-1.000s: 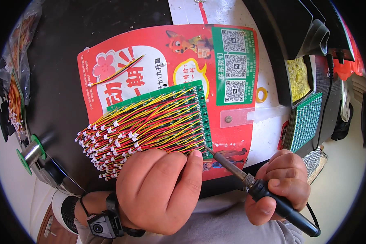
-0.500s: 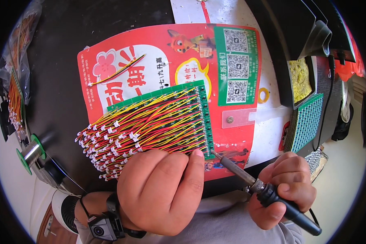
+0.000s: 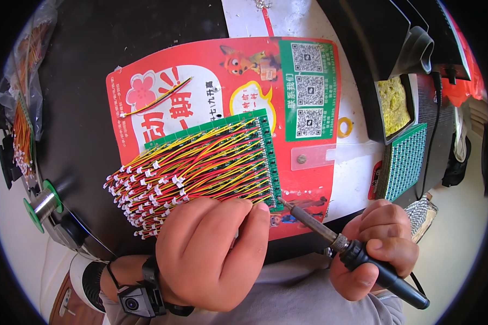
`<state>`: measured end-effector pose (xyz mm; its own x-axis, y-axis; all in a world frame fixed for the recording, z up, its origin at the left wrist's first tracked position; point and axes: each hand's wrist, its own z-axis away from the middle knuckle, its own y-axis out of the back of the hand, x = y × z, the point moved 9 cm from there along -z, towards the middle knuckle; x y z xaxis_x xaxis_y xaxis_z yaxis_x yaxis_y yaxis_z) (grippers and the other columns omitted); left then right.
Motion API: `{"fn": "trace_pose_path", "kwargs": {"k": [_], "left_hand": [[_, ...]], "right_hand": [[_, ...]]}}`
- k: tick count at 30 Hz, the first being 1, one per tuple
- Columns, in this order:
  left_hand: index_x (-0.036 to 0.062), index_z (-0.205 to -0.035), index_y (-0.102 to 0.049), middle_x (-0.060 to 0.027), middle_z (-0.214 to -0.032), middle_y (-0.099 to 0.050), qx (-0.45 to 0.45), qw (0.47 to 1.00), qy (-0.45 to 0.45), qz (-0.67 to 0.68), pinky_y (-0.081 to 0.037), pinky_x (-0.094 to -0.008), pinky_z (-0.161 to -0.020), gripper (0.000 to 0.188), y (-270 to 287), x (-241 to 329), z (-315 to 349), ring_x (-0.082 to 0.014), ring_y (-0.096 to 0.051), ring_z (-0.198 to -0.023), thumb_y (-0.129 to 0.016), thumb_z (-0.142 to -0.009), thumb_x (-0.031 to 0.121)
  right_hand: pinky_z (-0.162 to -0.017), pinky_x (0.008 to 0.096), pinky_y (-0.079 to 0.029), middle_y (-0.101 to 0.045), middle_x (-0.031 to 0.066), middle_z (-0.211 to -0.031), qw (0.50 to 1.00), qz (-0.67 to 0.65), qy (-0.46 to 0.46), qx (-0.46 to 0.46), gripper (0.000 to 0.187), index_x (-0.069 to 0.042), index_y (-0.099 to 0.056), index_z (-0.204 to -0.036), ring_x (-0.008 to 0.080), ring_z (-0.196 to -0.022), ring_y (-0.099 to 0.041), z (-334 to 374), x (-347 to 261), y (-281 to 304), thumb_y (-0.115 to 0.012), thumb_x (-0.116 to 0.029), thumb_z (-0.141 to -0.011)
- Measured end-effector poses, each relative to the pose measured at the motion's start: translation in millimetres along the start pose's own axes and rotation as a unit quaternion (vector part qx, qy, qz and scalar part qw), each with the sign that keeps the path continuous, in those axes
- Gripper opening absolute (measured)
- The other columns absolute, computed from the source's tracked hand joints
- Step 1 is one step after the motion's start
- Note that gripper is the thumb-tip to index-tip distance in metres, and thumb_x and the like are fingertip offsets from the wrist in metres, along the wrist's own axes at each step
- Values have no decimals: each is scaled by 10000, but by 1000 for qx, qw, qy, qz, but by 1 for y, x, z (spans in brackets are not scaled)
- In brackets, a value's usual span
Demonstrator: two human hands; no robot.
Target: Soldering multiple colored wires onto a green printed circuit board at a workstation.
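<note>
crumpled clear bag [image 3: 31, 65] at far left, yellow ring [image 3: 351, 128] beside red printed sheet [image 3: 307, 180], red plastic [image 3: 468, 78] at far right

We had black table [image 3: 92, 179] under red mat [image 3: 309, 183], which overlapped white sheet [image 3: 358, 168]. On mat we saw wired board [image 3: 275, 174] and loose wires [image 3: 167, 96]. On sheet lay yellow ring [image 3: 339, 128]; farther right, we saw board stack [image 3: 405, 165], near sponge tray [image 3: 375, 108].

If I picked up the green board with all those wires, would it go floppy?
The green board would probably stay stiff, since it looks flat with straight edges. Its wires would likely flop, being long, thin and curved. The white plugs might tangle, because they're crowded together at the wires' ends.
</note>
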<state>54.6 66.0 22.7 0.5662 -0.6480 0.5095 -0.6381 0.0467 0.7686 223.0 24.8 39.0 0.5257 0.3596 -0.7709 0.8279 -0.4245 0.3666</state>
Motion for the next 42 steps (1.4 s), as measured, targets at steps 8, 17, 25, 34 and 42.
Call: {"fn": "trace_pose_path", "kwargs": {"k": [8,17,25,34,42], "left_hand": [[-20,-903,-721,-80,-775,-606,-9,1000,19,3,-443,-357,-548,255,1,2,1,-239,-562,-671,-766,-652,-19],[-2,-860,-719,-59,-773,-605,-17,1000,19,-9,-476,-374,-576,178,-4,-1,1,-232,-579,-696,-737,-695,63],[3,-854,-722,-54,-772,-605,-15,1000,3,-22,-481,-370,-583,181,-3,2,1,-222,-581,-694,-736,-693,86],[7,-889,-719,-56,-782,-606,-13,1000,6,-18,-480,-366,-581,194,-2,2,1,-226,-579,-698,-738,-711,78],[-11,-903,-720,-65,-789,-604,-16,1000,-10,-9,-467,-359,-562,211,-2,2,2,-224,-573,-695,-726,-709,72]], "right_hand": [[-471,291,-282,-433,12,-609,1000,1,-9,-9,323,-60,-511,-910,131,-541,-420,1,0,-1,-653,-349,-925],[-450,296,-282,-429,9,-600,999,18,7,-32,309,-53,-521,-910,132,-505,-418,-1,-1,-8,-655,-332,-917],[-445,287,-283,-430,7,-591,999,19,14,-45,308,-52,-525,-904,127,-505,-419,-3,-1,-8,-659,-329,-905],[-440,282,-291,-431,6,-591,999,26,6,-38,313,-52,-526,-888,125,-501,-426,-4,-1,-8,-656,-336,-906],[-431,269,-300,-421,2,-610,999,27,-1,-47,315,-50,-518,-885,118,-498,-433,-5,-1,-9,-660,-331,-911]]}}
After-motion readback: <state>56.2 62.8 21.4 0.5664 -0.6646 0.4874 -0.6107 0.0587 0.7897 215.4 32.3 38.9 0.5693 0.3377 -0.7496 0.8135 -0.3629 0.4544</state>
